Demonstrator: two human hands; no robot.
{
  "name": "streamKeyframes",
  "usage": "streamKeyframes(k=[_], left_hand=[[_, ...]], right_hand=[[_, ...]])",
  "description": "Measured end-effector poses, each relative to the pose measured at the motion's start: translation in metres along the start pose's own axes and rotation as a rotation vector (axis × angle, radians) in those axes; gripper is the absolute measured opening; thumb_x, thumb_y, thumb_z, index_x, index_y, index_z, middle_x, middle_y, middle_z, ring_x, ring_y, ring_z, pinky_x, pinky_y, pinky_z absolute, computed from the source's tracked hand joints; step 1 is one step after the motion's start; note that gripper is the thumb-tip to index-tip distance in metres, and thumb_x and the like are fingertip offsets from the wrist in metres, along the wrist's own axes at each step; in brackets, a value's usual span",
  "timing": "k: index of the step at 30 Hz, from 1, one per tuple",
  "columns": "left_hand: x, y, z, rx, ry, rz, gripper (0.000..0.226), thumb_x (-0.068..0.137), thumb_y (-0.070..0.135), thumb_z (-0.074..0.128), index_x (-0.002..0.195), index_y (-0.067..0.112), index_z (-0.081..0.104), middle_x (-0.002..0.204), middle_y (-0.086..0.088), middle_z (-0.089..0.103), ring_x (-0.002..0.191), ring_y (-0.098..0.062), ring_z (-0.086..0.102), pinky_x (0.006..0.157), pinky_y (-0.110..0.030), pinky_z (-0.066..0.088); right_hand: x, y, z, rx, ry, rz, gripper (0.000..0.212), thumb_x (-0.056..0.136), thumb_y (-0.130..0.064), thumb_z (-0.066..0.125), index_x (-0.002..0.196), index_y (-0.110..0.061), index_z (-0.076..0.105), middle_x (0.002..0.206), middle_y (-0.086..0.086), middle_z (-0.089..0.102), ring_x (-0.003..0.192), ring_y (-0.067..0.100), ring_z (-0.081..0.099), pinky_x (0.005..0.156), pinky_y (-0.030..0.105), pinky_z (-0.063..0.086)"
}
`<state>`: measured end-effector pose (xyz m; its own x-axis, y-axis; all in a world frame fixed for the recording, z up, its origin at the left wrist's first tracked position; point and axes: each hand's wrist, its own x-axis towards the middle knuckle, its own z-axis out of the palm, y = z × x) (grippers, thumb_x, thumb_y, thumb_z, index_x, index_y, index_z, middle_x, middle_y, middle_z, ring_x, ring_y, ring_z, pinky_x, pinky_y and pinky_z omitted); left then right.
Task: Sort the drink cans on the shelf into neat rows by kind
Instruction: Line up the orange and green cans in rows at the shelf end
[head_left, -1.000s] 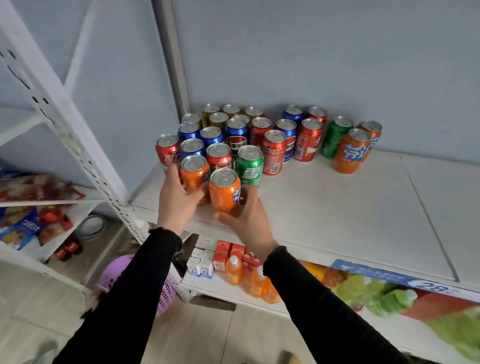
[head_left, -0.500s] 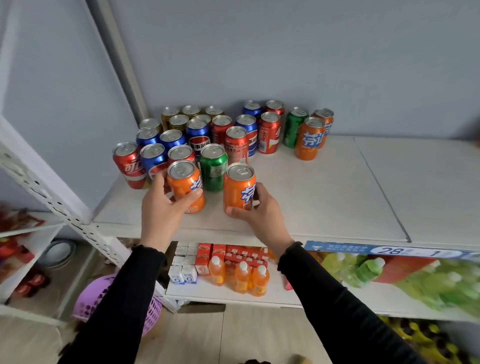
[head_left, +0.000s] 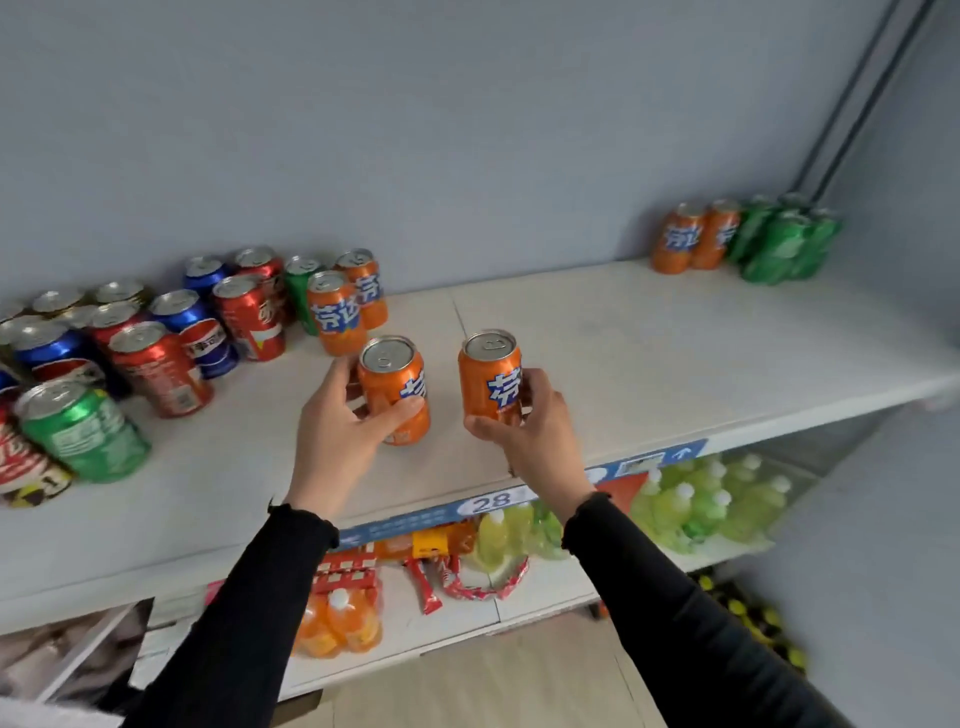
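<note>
My left hand (head_left: 340, 421) grips an orange can (head_left: 393, 387) and my right hand (head_left: 530, 431) grips a second orange can (head_left: 491, 376); both cans are upright over the middle of the white shelf (head_left: 623, 353). A mixed cluster of red, blue, gold and green cans (head_left: 156, 332) stands at the left, with two more orange cans (head_left: 337, 312) at its right edge. A green can (head_left: 83, 431) stands at the front left. Far right against the wall stand two orange cans (head_left: 693, 236) beside a group of green cans (head_left: 784, 241).
The shelf's front edge carries a blue price strip (head_left: 488, 501). The lower shelf (head_left: 545, 587) holds orange drink bottles (head_left: 337, 623), green bottles (head_left: 701, 509) and red packets. A grey wall closes the back and right side.
Both hands have lifted the two orange cans out of the cluster's front and carried them rightward along the shelf. The view has swung right, revealing the sorted cans at the far right.
</note>
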<state>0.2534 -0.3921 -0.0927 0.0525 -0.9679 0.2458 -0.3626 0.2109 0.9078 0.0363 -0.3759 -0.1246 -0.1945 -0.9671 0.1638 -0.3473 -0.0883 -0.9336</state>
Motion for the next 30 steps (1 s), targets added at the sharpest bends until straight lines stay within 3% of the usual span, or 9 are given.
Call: streamKeyframes(k=[6, 10, 20, 24, 30], left_hand=[[0.020, 0.037, 0.117, -0.054, -0.078, 0.018, 0.068, 0.071, 0.029, 0.091, 0.130, 0.028, 0.058, 0.121, 0.014, 0.068, 0.110, -0.006, 0.065, 0.089, -0.027, 0.054], [0.039, 0.059, 0.177, -0.087, -0.159, 0.021, 0.073, 0.061, 0.047, 0.088, 0.127, 0.031, 0.060, 0.118, 0.015, 0.070, 0.107, -0.005, 0.067, 0.089, -0.029, 0.055], [0.120, 0.084, 0.302, -0.106, -0.342, 0.079, 0.066, 0.062, 0.040, 0.087, 0.123, 0.032, 0.062, 0.117, 0.016, 0.071, 0.106, -0.005, 0.067, 0.094, -0.036, 0.055], [0.153, 0.086, 0.343, -0.097, -0.399, 0.081, 0.071, 0.058, 0.047, 0.086, 0.123, 0.033, 0.062, 0.116, 0.016, 0.071, 0.107, -0.004, 0.066, 0.091, -0.039, 0.057], [0.187, 0.090, 0.396, -0.070, -0.436, 0.084, 0.073, 0.059, 0.048, 0.087, 0.125, 0.033, 0.061, 0.115, 0.017, 0.071, 0.107, -0.003, 0.066, 0.094, -0.041, 0.057]], right_hand=[[0.035, 0.036, -0.112, -0.048, 0.076, 0.003, 0.055, 0.069, -0.041, 0.086, 0.110, -0.032, 0.051, 0.098, -0.018, 0.058, 0.103, 0.015, 0.052, 0.071, 0.024, 0.043], [0.063, 0.057, -0.165, -0.075, 0.126, 0.025, 0.055, 0.068, -0.041, 0.086, 0.109, -0.029, 0.051, 0.097, -0.017, 0.058, 0.102, 0.018, 0.053, 0.069, 0.025, 0.041], [0.156, 0.110, -0.245, -0.074, 0.251, 0.111, 0.056, 0.065, -0.042, 0.088, 0.103, -0.033, 0.049, 0.100, -0.007, 0.062, 0.101, 0.025, 0.058, 0.068, 0.028, 0.043], [0.193, 0.128, -0.269, -0.073, 0.315, 0.172, 0.059, 0.062, -0.045, 0.088, 0.105, -0.032, 0.049, 0.105, 0.000, 0.064, 0.098, 0.022, 0.062, 0.066, 0.024, 0.046], [0.246, 0.155, -0.297, -0.076, 0.393, 0.216, 0.068, 0.054, -0.054, 0.083, 0.109, -0.034, 0.047, 0.109, -0.001, 0.064, 0.106, 0.026, 0.060, 0.087, 0.043, 0.056]])
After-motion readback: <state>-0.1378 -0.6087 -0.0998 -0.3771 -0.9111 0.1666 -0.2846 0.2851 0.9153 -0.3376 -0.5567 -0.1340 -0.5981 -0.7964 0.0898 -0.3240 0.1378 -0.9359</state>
